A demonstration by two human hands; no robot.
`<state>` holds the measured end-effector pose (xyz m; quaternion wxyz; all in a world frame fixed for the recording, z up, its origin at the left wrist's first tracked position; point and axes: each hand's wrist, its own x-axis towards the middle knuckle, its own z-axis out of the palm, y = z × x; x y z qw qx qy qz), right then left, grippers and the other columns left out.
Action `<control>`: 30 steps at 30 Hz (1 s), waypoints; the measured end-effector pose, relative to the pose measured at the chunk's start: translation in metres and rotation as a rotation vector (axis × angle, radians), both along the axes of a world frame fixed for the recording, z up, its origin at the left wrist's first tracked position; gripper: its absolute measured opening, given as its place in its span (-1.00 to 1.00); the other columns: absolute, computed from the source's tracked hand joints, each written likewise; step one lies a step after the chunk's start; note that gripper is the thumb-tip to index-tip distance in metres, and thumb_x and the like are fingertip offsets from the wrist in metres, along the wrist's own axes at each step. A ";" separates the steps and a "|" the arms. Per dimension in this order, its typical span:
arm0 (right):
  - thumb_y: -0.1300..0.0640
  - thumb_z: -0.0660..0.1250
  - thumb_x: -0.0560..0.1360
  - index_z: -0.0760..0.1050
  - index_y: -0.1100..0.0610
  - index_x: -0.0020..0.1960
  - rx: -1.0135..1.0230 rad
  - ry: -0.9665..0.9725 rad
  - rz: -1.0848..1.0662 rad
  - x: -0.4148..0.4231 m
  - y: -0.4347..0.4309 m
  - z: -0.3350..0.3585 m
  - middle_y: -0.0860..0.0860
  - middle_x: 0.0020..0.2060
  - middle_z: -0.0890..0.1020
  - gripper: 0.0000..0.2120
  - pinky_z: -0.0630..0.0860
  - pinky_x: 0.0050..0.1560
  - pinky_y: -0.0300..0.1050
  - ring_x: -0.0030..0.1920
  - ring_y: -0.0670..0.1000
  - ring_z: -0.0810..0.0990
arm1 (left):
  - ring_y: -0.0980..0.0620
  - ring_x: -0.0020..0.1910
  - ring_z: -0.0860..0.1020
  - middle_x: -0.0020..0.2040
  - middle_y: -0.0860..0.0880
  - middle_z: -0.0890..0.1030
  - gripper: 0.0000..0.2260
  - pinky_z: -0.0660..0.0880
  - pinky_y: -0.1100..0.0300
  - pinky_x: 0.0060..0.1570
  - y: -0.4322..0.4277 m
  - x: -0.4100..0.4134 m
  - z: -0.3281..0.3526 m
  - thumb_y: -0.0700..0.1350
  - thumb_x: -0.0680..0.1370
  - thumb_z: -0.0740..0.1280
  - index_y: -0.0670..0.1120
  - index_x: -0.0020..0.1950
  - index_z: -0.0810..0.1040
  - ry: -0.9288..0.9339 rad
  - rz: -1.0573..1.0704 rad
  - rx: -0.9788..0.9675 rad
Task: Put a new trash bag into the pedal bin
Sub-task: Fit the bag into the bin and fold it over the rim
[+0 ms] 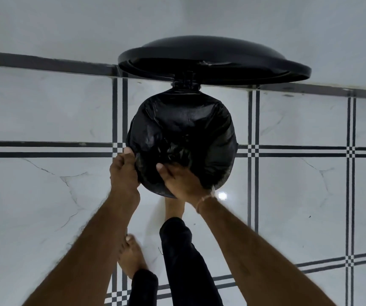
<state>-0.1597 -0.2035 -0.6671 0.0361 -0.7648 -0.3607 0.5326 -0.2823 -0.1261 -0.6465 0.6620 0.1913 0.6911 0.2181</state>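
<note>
Head view looks straight down on a white marble-patterned tiled floor (45, 195) crossed by dark double lines, with the pedal bin (181, 142) as the landmark near the middle. Beyond the bin stands a pale wall (67, 23), met by a dark skirting strip. The bin's round black lid (210, 60) is swung open on its hinge at the far side of the bin and stands tilted up over the wall line. A black trash bag (184, 127) covers the bin's mouth, its glossy film folded over the rim all round and sagging crumpled toward the middle. On the near side of the bin, a leg in a dark trouser (182, 257) reaches forward, its bare foot (174, 209) tucked at the bin's base; whether it presses a pedal cannot be told. The other bare foot (131, 257) rests flat on the floor, further back. The left hand (123, 171) cups the bin's near-left rim, fingers pressed together against the bag's folded edge. The right hand (181, 181) lies over the near rim, thumb inside, fingers curled under and pinching the bag film there. A thin thread bracelet (204, 200) circles the right wrist.
</note>
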 end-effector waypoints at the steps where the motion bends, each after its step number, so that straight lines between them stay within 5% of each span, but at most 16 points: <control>1: -0.31 -0.03 0.67 0.42 -0.12 0.51 -0.083 0.032 0.007 0.004 0.007 -0.004 0.03 0.51 0.49 -0.46 0.30 0.52 0.18 0.50 0.22 0.42 | -0.21 0.21 0.65 0.19 -0.22 0.68 -0.61 0.58 -0.18 0.24 0.000 -0.001 0.000 0.14 0.68 0.23 -0.18 0.20 0.58 0.007 -0.004 0.003; 5: -0.28 -0.02 0.70 0.43 -0.01 0.54 -0.255 0.016 0.030 0.020 0.032 -0.004 0.14 0.50 0.49 -0.42 0.31 0.49 0.11 0.50 0.25 0.43 | -0.14 0.06 0.60 0.09 -0.22 0.65 -0.52 0.55 -0.13 0.10 0.001 -0.003 -0.001 0.18 0.67 0.21 -0.26 0.19 0.55 -0.005 -0.045 0.032; 10: -0.20 0.14 0.67 0.55 0.00 0.26 0.152 -0.312 0.104 0.017 0.016 0.033 0.11 0.19 0.65 -0.62 0.58 0.14 0.12 0.19 0.26 0.62 | -0.10 0.03 0.63 -0.01 -0.10 0.67 -0.68 0.59 -0.05 0.06 0.000 0.001 0.005 0.11 0.70 0.20 -0.11 0.04 0.59 0.012 -0.032 0.026; 14: -0.21 0.14 0.67 0.31 -0.11 0.58 0.206 -0.346 0.168 0.036 0.019 0.019 0.04 0.50 0.44 -0.49 0.49 0.32 0.25 0.42 0.26 0.42 | -0.04 0.03 0.62 0.03 -0.09 0.67 -0.68 0.62 0.00 0.03 0.000 0.000 0.004 0.10 0.70 0.21 -0.12 0.09 0.60 0.037 -0.064 0.029; 18: -0.21 0.12 0.69 0.35 -0.06 0.56 -0.007 -0.200 0.246 0.056 0.034 -0.007 0.06 0.53 0.44 -0.50 0.40 0.44 0.22 0.51 0.27 0.35 | -0.05 0.02 0.62 0.05 -0.11 0.66 -0.60 0.62 -0.04 0.02 0.004 -0.005 0.000 0.16 0.69 0.21 -0.16 0.13 0.59 0.100 -0.092 0.030; 22: -0.11 0.21 0.67 0.53 0.03 0.40 0.413 -0.385 0.009 0.053 0.021 0.021 0.07 0.29 0.62 -0.61 0.59 0.17 0.09 0.27 0.20 0.55 | -0.11 -0.14 0.52 -0.13 -0.17 0.50 -0.53 0.49 -0.04 -0.01 0.007 -0.003 0.007 0.28 0.65 0.10 -0.14 -0.03 0.40 0.427 -0.138 0.151; 26: -0.07 0.19 0.66 0.46 0.12 0.49 0.628 -0.678 -0.128 0.074 0.018 0.048 0.11 0.40 0.53 -0.53 0.43 0.35 0.09 0.39 0.18 0.47 | -0.18 0.13 0.54 0.10 -0.09 0.56 -0.64 0.49 -0.12 0.14 0.035 0.023 0.031 0.15 0.65 0.15 -0.12 0.14 0.50 0.672 -0.402 0.592; 28: -0.09 0.13 0.66 0.43 0.15 0.51 0.555 -0.775 -0.189 0.093 0.034 0.046 0.13 0.44 0.52 -0.48 0.37 0.43 0.15 0.43 0.19 0.45 | -0.19 0.25 0.49 0.23 -0.13 0.55 -0.62 0.44 -0.14 0.21 0.057 0.049 0.035 0.14 0.66 0.12 -0.09 0.26 0.53 0.675 -0.564 0.651; 30: -0.10 0.08 0.68 0.47 0.12 0.47 0.467 -0.659 -0.272 0.111 0.056 0.040 0.13 0.40 0.56 -0.51 0.41 0.38 0.13 0.39 0.20 0.50 | -0.19 0.29 0.48 0.26 -0.14 0.55 -0.64 0.40 -0.09 0.19 0.081 0.077 0.028 0.12 0.68 0.09 -0.02 0.29 0.54 0.650 -0.691 0.623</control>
